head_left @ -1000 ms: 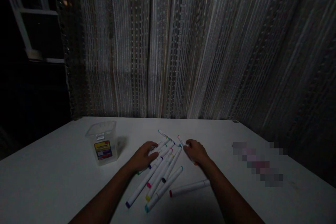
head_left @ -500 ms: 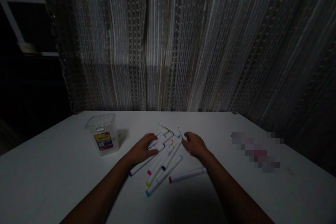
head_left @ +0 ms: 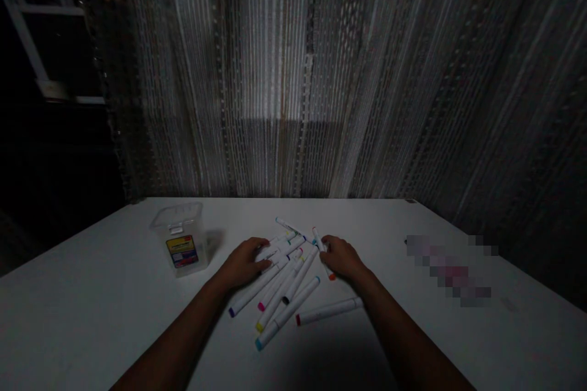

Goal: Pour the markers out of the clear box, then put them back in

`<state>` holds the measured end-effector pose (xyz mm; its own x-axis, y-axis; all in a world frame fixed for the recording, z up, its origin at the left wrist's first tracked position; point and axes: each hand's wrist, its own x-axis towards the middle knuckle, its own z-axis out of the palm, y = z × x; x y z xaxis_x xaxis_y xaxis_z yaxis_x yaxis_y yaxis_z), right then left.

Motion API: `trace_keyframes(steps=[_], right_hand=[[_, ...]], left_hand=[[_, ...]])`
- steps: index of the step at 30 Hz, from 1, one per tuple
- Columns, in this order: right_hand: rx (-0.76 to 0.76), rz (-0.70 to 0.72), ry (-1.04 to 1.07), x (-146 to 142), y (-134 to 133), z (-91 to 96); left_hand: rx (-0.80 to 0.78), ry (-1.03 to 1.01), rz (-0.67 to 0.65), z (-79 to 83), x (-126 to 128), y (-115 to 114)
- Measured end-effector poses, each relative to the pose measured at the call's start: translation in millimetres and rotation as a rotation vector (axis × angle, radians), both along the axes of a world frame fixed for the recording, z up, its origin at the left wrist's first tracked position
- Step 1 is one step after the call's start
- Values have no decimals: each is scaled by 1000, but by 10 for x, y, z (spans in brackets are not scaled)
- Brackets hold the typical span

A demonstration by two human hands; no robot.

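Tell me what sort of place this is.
Likely a dimly lit room in a home: a patterned, striped curtain hangs behind a white table strewn with capped markers.

Table (head_left: pixel 101 311): white, flat top with a straight far edge. Curtain (head_left: pixel 279 85): hangs behind the table, extending past both ends of that far edge; fabric greyish, patterned with vertical stripes and dotted lines. Window (head_left: pixel 52 10): pale frame, dark panes; located beyond the table to the left, above its top. Area below the window, left of the table: too dark to identify. Lighting: dim; curtain brightest behind the table's middle.
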<state>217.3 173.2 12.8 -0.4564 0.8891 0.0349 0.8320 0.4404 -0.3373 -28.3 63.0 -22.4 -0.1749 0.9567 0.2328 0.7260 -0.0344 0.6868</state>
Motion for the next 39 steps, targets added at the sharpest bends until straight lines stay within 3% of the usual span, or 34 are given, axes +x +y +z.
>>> trace_keyframes(steps=[7, 16, 39], right_hand=[[-26, 6, 30, 15, -21, 27], [-7, 23, -13, 23, -34, 41], [-17, 10, 18, -1, 1, 30]], left_hand=[[-3, 63, 118, -47, -63, 25], [21, 97, 14, -110, -124, 68], [-30, 113, 148, 21, -47, 21]])
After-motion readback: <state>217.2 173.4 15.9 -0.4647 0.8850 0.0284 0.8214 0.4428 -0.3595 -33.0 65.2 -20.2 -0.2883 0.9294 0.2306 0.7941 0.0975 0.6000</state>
